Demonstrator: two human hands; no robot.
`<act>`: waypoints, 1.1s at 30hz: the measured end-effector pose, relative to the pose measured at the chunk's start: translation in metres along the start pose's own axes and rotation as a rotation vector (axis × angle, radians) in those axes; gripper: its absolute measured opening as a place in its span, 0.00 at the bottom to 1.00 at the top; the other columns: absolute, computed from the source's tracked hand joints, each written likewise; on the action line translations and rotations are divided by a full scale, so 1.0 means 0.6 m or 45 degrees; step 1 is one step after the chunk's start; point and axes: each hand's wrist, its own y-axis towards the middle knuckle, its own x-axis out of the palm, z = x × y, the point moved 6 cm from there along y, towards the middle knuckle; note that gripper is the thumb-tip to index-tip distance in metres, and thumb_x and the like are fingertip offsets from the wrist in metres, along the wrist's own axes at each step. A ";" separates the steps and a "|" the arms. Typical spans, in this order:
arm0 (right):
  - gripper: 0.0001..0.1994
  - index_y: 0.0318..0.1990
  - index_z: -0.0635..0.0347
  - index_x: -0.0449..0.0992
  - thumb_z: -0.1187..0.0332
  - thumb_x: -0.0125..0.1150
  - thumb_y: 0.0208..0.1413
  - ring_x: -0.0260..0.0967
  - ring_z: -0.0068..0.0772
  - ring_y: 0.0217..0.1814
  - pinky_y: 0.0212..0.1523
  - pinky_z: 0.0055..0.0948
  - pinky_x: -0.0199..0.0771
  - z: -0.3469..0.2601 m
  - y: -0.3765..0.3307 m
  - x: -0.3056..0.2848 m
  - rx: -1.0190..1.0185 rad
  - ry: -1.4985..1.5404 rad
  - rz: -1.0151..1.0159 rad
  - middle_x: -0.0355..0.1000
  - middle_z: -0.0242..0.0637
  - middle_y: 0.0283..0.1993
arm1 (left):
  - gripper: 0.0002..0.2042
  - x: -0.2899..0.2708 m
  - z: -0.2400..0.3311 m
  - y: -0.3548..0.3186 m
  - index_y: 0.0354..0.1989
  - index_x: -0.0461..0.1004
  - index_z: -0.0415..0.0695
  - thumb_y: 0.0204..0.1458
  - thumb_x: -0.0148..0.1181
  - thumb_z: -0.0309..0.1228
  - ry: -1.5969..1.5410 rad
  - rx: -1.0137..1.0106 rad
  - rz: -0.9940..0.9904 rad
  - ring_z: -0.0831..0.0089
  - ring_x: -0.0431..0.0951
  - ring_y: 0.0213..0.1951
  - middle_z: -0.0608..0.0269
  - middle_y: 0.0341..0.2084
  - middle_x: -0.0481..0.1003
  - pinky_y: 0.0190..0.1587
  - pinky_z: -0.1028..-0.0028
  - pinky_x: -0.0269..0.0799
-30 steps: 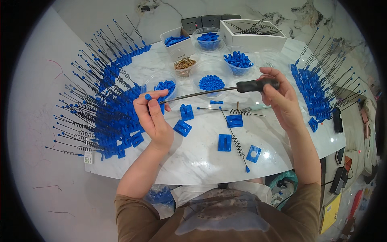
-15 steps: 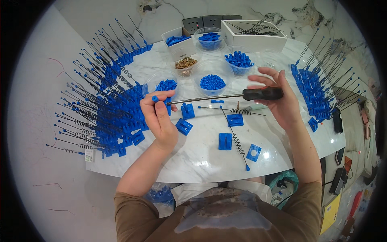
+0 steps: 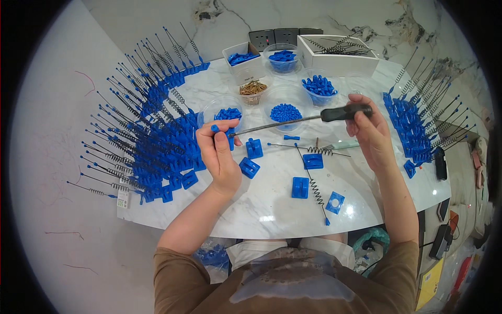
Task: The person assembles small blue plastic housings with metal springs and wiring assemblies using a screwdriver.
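Note:
My left hand (image 3: pixel 218 153) pinches a small blue plastic part (image 3: pixel 228 137) above the white table (image 3: pixel 272 209). My right hand (image 3: pixel 369 135) grips the black handle of a long screwdriver (image 3: pixel 314 118), whose metal shaft reaches left and meets the blue part. Several loose blue square bases (image 3: pixel 300 187) and spring wires (image 3: pixel 317 189) lie on the table between and below the two hands.
Dense rows of finished blue bases with spring antennas (image 3: pixel 151 136) fan out on the left, and another row (image 3: pixel 418 123) stands on the right. Clear tubs of blue parts (image 3: pixel 285 112) and brass screws (image 3: pixel 253 87), plus a white box (image 3: pixel 337 55) of springs, sit at the back.
Both hands shifted slightly; the screwdriver tilted so its handle now sits higher on the right, with its tip still at the blue part in my left hand.

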 end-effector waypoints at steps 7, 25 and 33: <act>0.14 0.45 0.55 0.68 0.58 0.57 0.59 0.63 0.30 0.56 0.59 0.38 0.59 0.012 0.003 0.011 0.131 0.503 -0.123 0.68 0.39 0.49 | 0.08 -0.005 -0.006 -0.001 0.44 0.61 0.41 0.61 0.38 0.29 -0.083 -0.057 0.030 0.73 0.67 0.42 0.50 0.47 0.69 0.37 0.72 0.67; 0.21 0.42 0.58 0.74 0.48 0.46 0.63 0.59 0.13 0.17 0.15 0.15 0.48 0.011 0.001 -0.005 0.454 -0.331 0.039 0.61 0.23 0.19 | 0.10 0.005 0.021 -0.009 0.44 0.58 0.40 0.59 0.42 0.32 -0.143 0.024 -0.070 0.68 0.68 0.36 0.44 0.45 0.67 0.39 0.69 0.69; 0.18 0.55 0.55 0.68 0.61 0.58 0.59 0.58 0.11 0.34 0.34 0.14 0.55 0.009 0.011 -0.029 0.062 -0.025 0.142 0.66 0.24 0.34 | 0.09 0.011 0.028 -0.027 0.44 0.57 0.42 0.59 0.44 0.31 -0.175 0.137 -0.157 0.67 0.70 0.33 0.42 0.44 0.68 0.38 0.68 0.72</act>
